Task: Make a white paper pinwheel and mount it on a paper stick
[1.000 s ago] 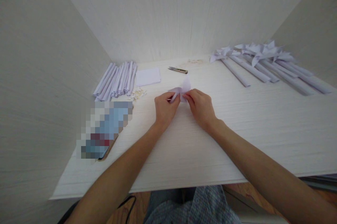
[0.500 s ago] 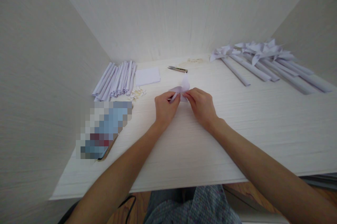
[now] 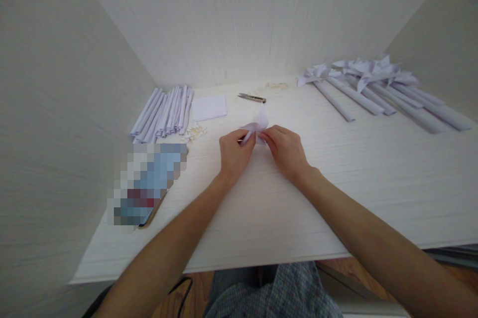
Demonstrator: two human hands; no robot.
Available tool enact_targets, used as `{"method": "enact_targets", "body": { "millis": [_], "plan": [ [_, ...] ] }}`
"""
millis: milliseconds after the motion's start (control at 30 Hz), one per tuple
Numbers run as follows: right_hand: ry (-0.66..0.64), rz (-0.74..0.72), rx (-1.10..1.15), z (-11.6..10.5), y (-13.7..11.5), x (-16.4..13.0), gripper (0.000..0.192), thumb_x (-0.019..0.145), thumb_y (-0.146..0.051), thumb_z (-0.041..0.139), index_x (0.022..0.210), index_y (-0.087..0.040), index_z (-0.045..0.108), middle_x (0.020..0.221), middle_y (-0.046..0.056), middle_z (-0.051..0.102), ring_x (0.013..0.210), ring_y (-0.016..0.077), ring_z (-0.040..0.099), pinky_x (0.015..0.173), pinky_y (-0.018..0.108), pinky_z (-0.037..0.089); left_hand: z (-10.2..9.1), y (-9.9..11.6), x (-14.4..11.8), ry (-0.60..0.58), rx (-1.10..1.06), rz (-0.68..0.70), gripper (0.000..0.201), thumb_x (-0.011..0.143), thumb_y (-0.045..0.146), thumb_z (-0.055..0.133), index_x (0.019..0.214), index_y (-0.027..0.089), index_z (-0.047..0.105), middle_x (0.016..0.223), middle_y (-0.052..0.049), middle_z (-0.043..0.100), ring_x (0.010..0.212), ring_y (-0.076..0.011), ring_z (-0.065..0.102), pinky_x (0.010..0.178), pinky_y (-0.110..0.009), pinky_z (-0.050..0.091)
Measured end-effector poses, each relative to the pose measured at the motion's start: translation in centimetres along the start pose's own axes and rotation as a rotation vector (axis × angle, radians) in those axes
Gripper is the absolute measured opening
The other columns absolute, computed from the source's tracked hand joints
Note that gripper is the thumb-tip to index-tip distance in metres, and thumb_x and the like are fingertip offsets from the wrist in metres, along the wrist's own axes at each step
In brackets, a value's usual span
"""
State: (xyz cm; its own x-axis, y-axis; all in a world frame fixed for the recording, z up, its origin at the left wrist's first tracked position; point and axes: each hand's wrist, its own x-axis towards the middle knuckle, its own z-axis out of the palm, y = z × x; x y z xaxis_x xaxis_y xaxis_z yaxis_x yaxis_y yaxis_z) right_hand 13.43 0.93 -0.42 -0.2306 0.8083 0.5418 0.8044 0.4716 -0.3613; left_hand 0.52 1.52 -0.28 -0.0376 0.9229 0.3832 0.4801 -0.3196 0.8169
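Note:
A white paper pinwheel with curled blades is held above the middle of the table. My left hand is closed, pinching the pinwheel from its left side near the centre. From the right, the fingertips of my right hand pinch at the same centre, touching the paper. What lies exactly between the fingertips is too small to make out. Thread snips lie just beyond the pinwheel.
Rolled paper sticks lie at the left, beside a stack of white paper squares. Small pale pieces are scattered near them. A blurred-out phone lies at front left. Several pinwheels on paper sticks are piled at back right.
Almost nothing differs. Both hands keep their pinch on the pinwheel, with only a very slight shift of the right fingers.

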Motion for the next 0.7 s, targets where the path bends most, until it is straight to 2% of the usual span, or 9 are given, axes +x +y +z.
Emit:
{"method": "enact_targets", "body": {
  "millis": [233, 500, 700],
  "plan": [
    [0.062, 0.015, 0.031, -0.04, 0.30, 0.10, 0.020, 0.083, -0.021, 0.050, 0.069, -0.015, 0.063, 0.067, 0.006, 0.062, 0.063, 0.0153, 0.055, 0.058, 0.026, 0.039, 0.15, -0.27, -0.01, 0.004, 0.010, 0.017, 0.018, 0.070, 0.024, 0.052, 0.056, 0.015, 0.060, 0.051, 0.003, 0.052, 0.051, -0.0085, 0.044, 0.050, -0.021, 0.032],
    [0.008, -0.020, 0.100, -0.04, 0.15, -0.04, 0.020, 0.083, -0.017, 0.047, 0.076, -0.015, 0.065, 0.073, 0.007, 0.065, 0.067, 0.0159, 0.058, 0.062, 0.027, 0.042, 0.14, -0.26, -0.01, 0.012, 0.005, -0.007, 0.019, 0.071, 0.024, 0.051, 0.057, 0.014, 0.060, 0.052, 0.003, 0.053, 0.052, -0.0082, 0.044, 0.051, -0.021, 0.033],
    [0.076, 0.031, 0.174, 0.39, 0.79, 0.03, 0.019, 0.081, -0.023, 0.052, 0.071, -0.018, 0.067, 0.069, 0.004, 0.067, 0.061, 0.0147, 0.058, 0.059, 0.026, 0.043, 0.05, -0.05, -0.08, 0.008, 0.029, -0.005, 0.019, 0.071, 0.024, 0.052, 0.057, 0.015, 0.060, 0.053, 0.003, 0.053, 0.052, -0.0084, 0.043, 0.051, -0.021, 0.032]
  ]
}}
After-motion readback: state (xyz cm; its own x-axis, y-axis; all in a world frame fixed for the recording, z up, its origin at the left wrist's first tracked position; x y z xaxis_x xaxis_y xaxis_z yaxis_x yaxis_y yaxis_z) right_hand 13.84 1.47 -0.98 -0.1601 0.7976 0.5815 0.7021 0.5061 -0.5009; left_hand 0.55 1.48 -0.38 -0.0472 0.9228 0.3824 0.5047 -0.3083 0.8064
